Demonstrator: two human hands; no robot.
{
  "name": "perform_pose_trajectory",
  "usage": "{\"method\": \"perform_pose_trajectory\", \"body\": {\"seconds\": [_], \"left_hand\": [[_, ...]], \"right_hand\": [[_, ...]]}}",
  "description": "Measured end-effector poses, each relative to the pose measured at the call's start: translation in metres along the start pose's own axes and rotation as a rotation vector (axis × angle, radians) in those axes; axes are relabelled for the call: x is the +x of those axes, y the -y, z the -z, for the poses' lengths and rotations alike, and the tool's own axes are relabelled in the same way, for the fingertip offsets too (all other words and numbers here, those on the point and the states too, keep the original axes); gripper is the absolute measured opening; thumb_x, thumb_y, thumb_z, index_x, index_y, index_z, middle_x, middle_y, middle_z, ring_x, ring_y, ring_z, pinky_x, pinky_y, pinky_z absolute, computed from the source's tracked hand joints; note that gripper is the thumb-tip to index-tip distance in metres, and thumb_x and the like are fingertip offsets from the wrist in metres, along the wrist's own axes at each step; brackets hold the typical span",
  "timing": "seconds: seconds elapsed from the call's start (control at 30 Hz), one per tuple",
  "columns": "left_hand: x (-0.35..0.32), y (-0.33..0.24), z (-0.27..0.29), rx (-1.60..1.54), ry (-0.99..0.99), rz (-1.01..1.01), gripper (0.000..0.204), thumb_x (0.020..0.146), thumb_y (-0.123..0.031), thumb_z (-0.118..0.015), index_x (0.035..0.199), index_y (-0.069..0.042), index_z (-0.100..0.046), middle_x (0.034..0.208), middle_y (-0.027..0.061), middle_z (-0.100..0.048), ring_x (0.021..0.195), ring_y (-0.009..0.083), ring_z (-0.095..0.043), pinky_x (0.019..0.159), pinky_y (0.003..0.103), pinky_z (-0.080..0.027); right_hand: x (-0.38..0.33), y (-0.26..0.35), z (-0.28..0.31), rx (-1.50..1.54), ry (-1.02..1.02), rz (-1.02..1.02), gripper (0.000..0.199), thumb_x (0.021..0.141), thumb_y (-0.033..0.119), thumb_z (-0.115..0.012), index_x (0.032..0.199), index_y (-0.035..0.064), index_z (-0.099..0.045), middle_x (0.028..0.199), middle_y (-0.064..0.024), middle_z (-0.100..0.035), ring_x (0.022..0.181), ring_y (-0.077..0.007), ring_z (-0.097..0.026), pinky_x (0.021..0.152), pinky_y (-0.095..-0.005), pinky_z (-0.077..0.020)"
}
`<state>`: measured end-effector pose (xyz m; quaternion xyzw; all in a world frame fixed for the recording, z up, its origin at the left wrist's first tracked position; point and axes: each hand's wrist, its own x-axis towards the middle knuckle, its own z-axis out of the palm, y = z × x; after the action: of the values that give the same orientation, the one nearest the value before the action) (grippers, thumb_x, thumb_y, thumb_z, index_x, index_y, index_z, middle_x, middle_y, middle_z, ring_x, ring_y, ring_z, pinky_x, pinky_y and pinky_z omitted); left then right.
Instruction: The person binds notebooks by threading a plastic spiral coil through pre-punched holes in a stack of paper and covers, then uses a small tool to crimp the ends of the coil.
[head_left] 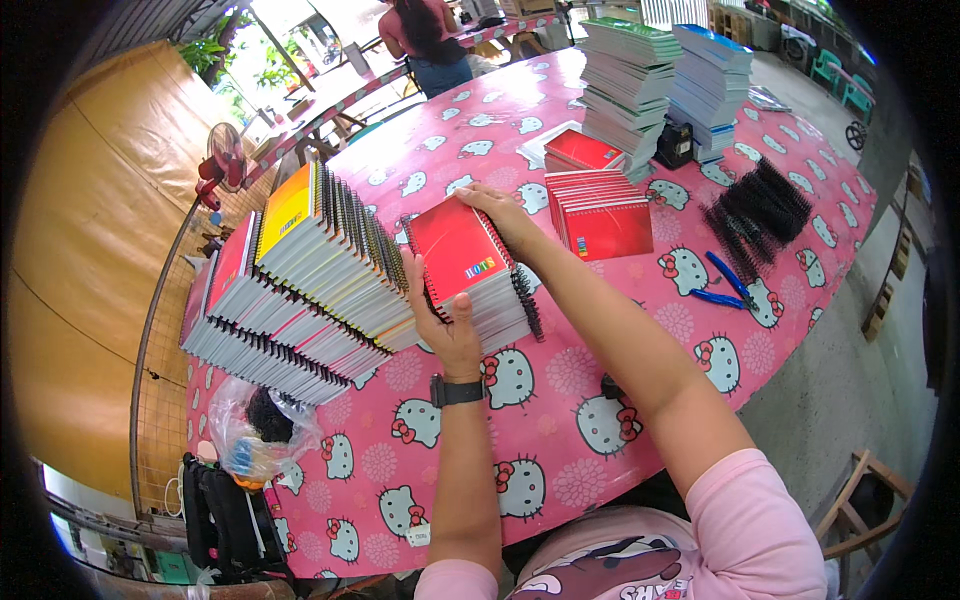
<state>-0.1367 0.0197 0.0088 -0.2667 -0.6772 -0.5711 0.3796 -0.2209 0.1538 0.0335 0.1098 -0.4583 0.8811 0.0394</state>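
Observation:
A stack of spiral-bound red notebooks [462, 252] stands on the table in front of me, black coils along its sides. My left hand [447, 335] grips its near left corner, fingers along the left side and thumb at the front. Over the far right edge lies my right hand [505, 215], its fingertips on the top cover. Tall stacks of bound notebooks with yellow covers [287, 212] and red covers [232, 262] rise close by on the left. Beyond my right forearm is a fanned pile of red notebooks [600, 215].
Black binding coils [760, 212] and blue-handled pliers [728, 285] lie on the right. Tall stacks of green-edged [625, 95] and blue-edged books [708, 95] stand behind. A plastic bag [255, 430] sits at the near left edge. A person [428, 40] is at a farther table.

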Motion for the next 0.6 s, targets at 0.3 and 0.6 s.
{"method": "perform_pose_trajectory", "body": {"seconds": [0.3, 0.6], "left_hand": [[-0.0045, 0.0066, -0.0014, -0.025, -0.007, 0.006, 0.072, 0.091, -0.051, -0.043, 0.134, 0.005, -0.032, 0.143, 0.0177, -0.03, 0.132, 0.027, -0.029, 0.108, 0.039, -0.021], [-0.0062, 0.0082, -0.0035, 0.022, -0.031, -0.018, 0.067, 0.094, -0.049, -0.039, 0.134, 0.005, -0.032, 0.142, 0.0183, -0.032, 0.13, 0.0277, -0.031, 0.107, 0.039, -0.023]], "right_hand": [[0.0031, -0.001, 0.0014, -0.019, -0.008, -0.01, 0.029, 0.088, 0.027, -0.058, 0.1, 0.0009, -0.058, 0.082, -0.0054, -0.062, 0.066, -0.0099, -0.059, 0.058, -0.0238, -0.0488], [0.0008, 0.0046, 0.0019, -0.086, 0.064, -0.026, 0.022, 0.086, 0.023, -0.058, 0.097, 0.0034, -0.059, 0.082, -0.0033, -0.061, 0.069, -0.0091, -0.059, 0.063, -0.0237, -0.048]]}}
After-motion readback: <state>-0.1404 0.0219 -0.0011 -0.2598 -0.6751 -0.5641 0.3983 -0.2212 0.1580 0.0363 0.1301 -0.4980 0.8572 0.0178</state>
